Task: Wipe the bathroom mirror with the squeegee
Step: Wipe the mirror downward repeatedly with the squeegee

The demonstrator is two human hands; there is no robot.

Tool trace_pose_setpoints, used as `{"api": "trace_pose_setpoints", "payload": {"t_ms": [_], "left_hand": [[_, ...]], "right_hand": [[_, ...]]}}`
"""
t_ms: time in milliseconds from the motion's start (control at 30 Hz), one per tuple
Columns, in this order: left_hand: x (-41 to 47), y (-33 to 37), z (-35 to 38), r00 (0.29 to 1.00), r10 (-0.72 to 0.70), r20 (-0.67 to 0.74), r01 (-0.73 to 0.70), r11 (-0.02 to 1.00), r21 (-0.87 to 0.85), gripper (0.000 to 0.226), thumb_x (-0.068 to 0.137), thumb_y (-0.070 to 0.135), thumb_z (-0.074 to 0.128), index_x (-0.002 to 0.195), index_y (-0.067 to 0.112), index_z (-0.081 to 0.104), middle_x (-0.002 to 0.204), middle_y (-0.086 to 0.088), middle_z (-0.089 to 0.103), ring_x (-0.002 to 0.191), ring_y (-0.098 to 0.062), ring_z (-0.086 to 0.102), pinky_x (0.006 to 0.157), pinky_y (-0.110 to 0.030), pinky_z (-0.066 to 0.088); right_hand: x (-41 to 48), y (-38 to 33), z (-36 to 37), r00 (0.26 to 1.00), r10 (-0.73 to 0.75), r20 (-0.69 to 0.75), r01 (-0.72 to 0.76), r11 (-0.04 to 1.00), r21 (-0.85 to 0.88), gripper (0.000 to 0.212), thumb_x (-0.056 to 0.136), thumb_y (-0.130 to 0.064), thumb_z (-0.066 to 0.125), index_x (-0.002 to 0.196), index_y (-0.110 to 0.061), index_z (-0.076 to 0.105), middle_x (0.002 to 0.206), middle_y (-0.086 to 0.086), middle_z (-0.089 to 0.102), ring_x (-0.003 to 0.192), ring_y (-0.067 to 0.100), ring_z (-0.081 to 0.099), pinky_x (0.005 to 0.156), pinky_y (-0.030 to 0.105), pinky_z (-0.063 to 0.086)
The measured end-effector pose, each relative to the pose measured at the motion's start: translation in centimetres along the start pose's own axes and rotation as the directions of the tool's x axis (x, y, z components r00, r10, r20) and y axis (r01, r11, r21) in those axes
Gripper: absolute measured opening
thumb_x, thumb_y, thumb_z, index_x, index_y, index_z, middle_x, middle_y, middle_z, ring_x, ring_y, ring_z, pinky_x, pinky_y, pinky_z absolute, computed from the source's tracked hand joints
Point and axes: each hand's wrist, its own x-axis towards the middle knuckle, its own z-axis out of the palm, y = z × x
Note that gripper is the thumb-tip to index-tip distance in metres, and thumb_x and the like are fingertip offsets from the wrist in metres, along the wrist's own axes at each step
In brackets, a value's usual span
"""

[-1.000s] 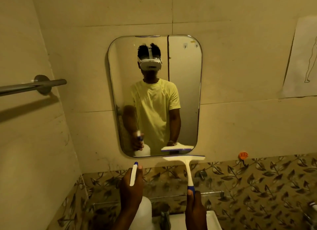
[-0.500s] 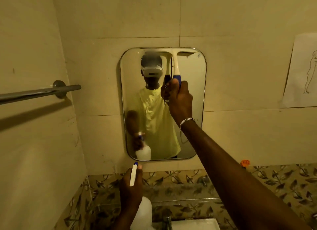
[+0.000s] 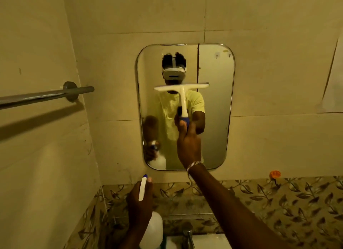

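Since half a second ago, the squeegee [image 3: 181,87] has travelled from the top edge of the mirror [image 3: 215,107] down to roughly its upper-middle, blade level across the glass. The right hand [image 3: 188,146] is closed around the blue grip at the bottom of the handle, arm extended toward the glass. The left hand [image 3: 141,198] is closed around the head of a white spray bottle [image 3: 152,228], held low, below the mirror and clear of the glass; its position is much as before.

Step in hand: a downward stroke, judged to be about a third of the way down the mirror. The next move calls for drawing the blade on to the bottom edge with even pressure, then lifting off and restarting at the top on an uncovered strip. The blade spans only the centre of the glass, so the left and right margins likely need separate passes.

Surroundings: a metal towel rail [image 3: 44,96] projects from the left wall, well apart from the mirror. A tap [image 3: 187,235] sits below, near the bottle. An orange hook [image 3: 275,174] is on the wall at lower right. Nothing obstructs the stroke path.
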Motion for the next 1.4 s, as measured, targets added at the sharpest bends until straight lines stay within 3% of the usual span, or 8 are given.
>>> {"api": "trace_pose_setpoints", "payload": {"t_ms": [200,467,667,900,1033,1200,1300,1400], "left_hand": [[0.0,-1.4,-0.6,0.998,-0.061,-0.012,0.062,0.997,0.054,0.018,0.092,0.026,0.068,0.075,0.030,0.066,0.061,0.009,0.066,0.056,-0.006,0.065,0.051,-0.015,0.045],[-0.4,-2.7,-1.0,0.997,-0.080,-0.003,0.080,0.993,0.084,0.014,0.090,0.027,0.069,0.077,0.031,0.066,0.066,0.010,0.067,0.063,-0.009,0.067,0.053,-0.019,0.049],[-0.8,-3.3,-1.2,0.995,-0.103,-0.013,0.104,0.989,0.101,0.008,0.089,0.022,0.072,0.087,0.014,0.073,0.069,0.008,0.068,0.064,-0.010,0.066,0.054,-0.019,0.046],[-0.6,-2.8,-1.3,0.998,-0.055,-0.031,0.057,0.995,0.076,0.008,0.090,0.025,0.071,0.083,0.020,0.071,0.067,0.006,0.068,0.064,-0.012,0.067,0.055,-0.024,0.052],[-0.3,-2.3,-1.3,0.999,-0.029,-0.044,0.032,0.998,0.055,0.008,0.090,0.023,0.071,0.086,0.016,0.073,0.067,0.006,0.068,0.063,-0.009,0.066,0.055,-0.021,0.049],[-0.3,-1.2,-1.0,0.995,-0.070,-0.067,0.073,0.996,0.046,0.024,0.087,0.031,0.073,0.067,0.034,0.060,0.058,0.010,0.063,0.054,-0.003,0.064,0.044,-0.010,0.042],[-0.5,-0.7,-0.7,0.995,-0.076,-0.066,0.079,0.996,0.032,0.029,0.086,0.028,0.074,0.063,0.035,0.057,0.056,0.014,0.060,0.065,0.010,0.064,0.042,-0.006,0.044],[-0.4,-0.8,-0.4,0.993,-0.101,-0.066,0.105,0.993,0.051,0.033,0.086,0.025,0.075,0.062,0.034,0.055,0.054,0.016,0.058,0.051,-0.001,0.063,0.037,-0.007,0.041]], "right_hand": [[-11.7,9.2,-0.6,0.989,0.132,0.074,-0.126,0.989,-0.081,0.037,0.090,-0.073,0.024,0.100,-0.043,0.044,0.061,-0.003,0.055,0.048,0.007,0.055,0.039,0.019,0.039],[-20.4,15.9,-1.0,0.869,0.475,0.140,-0.426,0.861,-0.277,0.056,0.085,-0.068,0.022,0.115,-0.029,0.050,0.075,-0.009,0.064,0.065,0.005,0.063,0.054,0.018,0.046],[-21.6,16.1,-2.1,0.841,0.537,0.063,-0.506,0.823,-0.258,0.063,0.084,-0.064,0.025,0.116,-0.018,0.056,0.078,-0.004,0.062,0.070,0.017,0.059,0.077,0.038,0.055],[-12.5,7.5,-4.1,0.980,0.196,0.024,-0.195,0.979,-0.056,0.044,0.094,-0.061,0.030,0.099,-0.024,0.053,0.059,0.000,0.054,0.048,0.009,0.054,0.039,0.020,0.038],[-2.7,-0.7,-4.5,1.000,0.010,-0.007,-0.009,1.000,0.018,0.035,0.104,-0.046,0.036,0.109,-0.016,0.054,0.068,-0.003,0.058,0.052,0.003,0.054,0.045,0.020,0.042],[6.7,-9.7,-4.3,0.998,-0.057,0.011,0.057,0.998,0.028,0.043,0.103,-0.051,0.034,0.115,-0.014,0.053,0.092,0.009,0.069,0.078,0.027,0.069,0.073,0.052,0.061],[9.4,-13.0,-3.7,0.999,-0.036,0.039,0.032,0.996,0.088,0.042,0.104,-0.044,0.037,0.120,-0.009,0.053,0.098,0.011,0.070,0.082,0.025,0.071,0.075,0.048,0.062],[9.3,-13.2,-3.1,0.999,-0.036,0.037,0.034,0.999,0.037,0.041,0.106,-0.041,0.037,0.126,-0.009,0.052,0.096,0.009,0.069,0.078,0.022,0.068,0.064,0.035,0.058]]}}
